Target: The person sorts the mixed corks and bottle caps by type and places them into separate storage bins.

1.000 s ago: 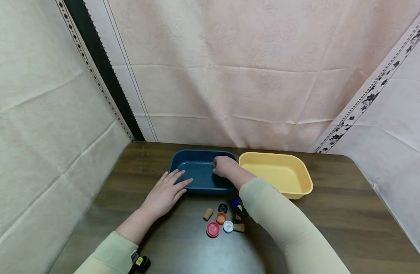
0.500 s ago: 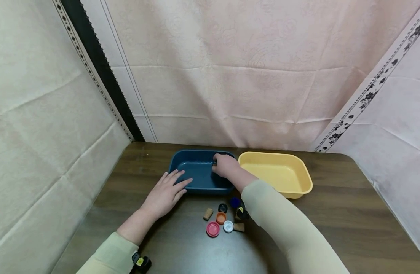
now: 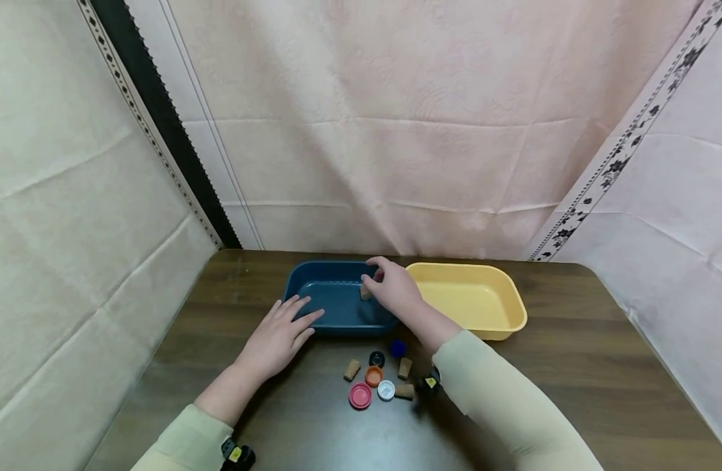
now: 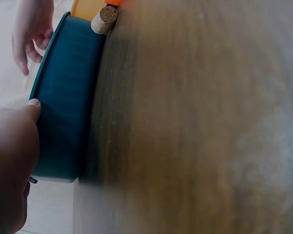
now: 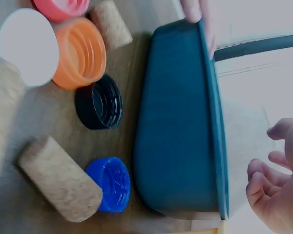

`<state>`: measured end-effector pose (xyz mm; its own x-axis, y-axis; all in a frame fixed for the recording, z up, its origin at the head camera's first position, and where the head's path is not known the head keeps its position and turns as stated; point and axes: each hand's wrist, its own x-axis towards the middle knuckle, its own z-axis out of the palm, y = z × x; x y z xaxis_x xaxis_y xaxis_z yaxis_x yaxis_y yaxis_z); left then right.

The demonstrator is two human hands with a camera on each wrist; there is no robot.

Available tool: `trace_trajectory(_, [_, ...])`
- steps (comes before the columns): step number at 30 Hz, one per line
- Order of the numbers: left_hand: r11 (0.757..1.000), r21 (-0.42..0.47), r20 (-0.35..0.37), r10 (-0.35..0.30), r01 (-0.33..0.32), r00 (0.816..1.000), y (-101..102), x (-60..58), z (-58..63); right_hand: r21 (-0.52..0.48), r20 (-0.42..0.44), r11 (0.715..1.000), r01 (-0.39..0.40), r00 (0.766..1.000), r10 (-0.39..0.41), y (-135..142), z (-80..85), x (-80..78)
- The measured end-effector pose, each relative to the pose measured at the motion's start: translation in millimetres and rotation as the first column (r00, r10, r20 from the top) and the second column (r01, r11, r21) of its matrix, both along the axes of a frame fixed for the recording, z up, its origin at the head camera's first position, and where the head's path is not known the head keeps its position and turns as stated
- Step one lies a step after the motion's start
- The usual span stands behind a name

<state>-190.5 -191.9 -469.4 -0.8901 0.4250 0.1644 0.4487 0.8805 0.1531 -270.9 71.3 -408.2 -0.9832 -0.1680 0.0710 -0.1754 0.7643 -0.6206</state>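
A wood-grained tabletop [image 3: 573,366] carries a blue tray [image 3: 331,306], with a yellow tray [image 3: 469,301] just beside it on the right. The left hand [image 3: 278,341] lies at the blue tray's near left rim, fingers straight and spread, its thumb touching the rim. The right hand [image 3: 397,292], nearer to the cork [image 3: 365,292], hangs over the tray's right part; its grip is fairly wide, thumb and forefinger apart, apparently holding nothing. The cork is directly below the thumb tip, within the tray; its long axis and any contact cannot be told. Three other corks [image 3: 404,368] and five bottle caps [image 3: 374,376] lie in front.
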Motion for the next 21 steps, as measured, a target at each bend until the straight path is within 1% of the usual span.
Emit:
trace_trajectory(3, [1.0,0.005,-0.004,-0.006,0.006,1.0,-0.1,-0.1,-1.4,-0.103,-0.031,0.995,0.004,0.999,-0.007,8.7,2.0,13.2])
trace_trajectory(6, [1.0,0.011,-0.009,-0.016,0.016,1.0,-0.5,-0.1,-1.4,-0.188,-0.045,0.982,-0.009,0.999,0.0,18.1,3.0,28.0])
trace_trajectory(10, [1.0,0.014,-0.013,-0.023,0.023,1.0,-1.2,-0.2,-1.7,-0.253,-0.03,0.967,-0.008,1.0,0.0,30.1,1.6,50.2])
trace_trajectory(13, [1.0,0.012,-0.015,-0.023,0.024,1.0,-1.6,-0.5,-2.5,-0.277,-0.004,0.961,0.005,1.0,-0.006,40.1,-1.1,67.5])
trace_trajectory(16, [1.0,0.006,-0.015,-0.02,0.02,1.0,-2.1,-0.2,-3.1,-0.28,0.028,0.96,0.02,1.0,-0.013,51.3,-7.5,84.0])
trace_trajectory(21, [1.0,0.004,-0.012,-0.017,0.017,1.0,-1.7,0.8,-3.3,-0.227,0.051,0.973,0.035,0.998,-0.024,69.7,-23.2,107.3])
